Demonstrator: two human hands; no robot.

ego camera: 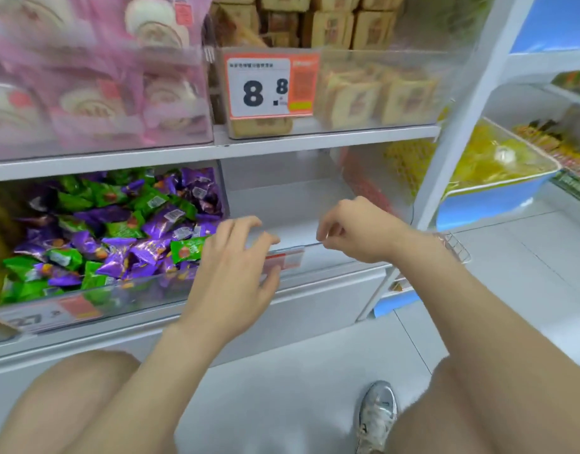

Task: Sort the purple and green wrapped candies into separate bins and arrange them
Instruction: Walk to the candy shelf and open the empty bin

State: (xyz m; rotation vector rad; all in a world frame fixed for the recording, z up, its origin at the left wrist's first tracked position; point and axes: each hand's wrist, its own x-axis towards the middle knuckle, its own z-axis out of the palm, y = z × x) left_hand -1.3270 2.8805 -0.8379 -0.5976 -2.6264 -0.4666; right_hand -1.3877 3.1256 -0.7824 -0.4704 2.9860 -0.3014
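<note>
left hand [236, 267]: fingers spread and half bent over the front rim of the empty bin [282, 198], thumb low on its front by the red price label [283, 258]; whether it clamps the wall i cannot tell.
right hand [350, 227]: fingers curled, tips pinching the same rim further right.
candies: purple candies [157, 221] and green candies [187, 249] lie mixed in the full bin [118, 290] just left of the empty one. none is in either hand.
stage: probably seating the empty bin; sorting looks not yet begun.
risk, bin: two hands pulling unevenly on a light clear bin could skew it or tip it off the shelf lip.
risk, spill: the heap sits level with the front wall beside the left wrist, so a careless brush could push candies onto the floor [298, 388].
risk, mixing: the wrappers are glossy and overlapped, so a handful would likely carry both colours across.
risk, label: the thumb could knock it loose.
surface: smooth white shelf board [331, 134], with clear bins side by side beneath it.
room: shop aisle with pale tiles. the person crouches, bare knees and one shoe [378, 414] showing. pink packs [85, 93] and tan packs [380, 93] with an 8.8 price card [269, 83] sit above. yellow packets [498, 158] are on the next unit, and a wire basket [455, 247] is behind the right wrist.
</note>
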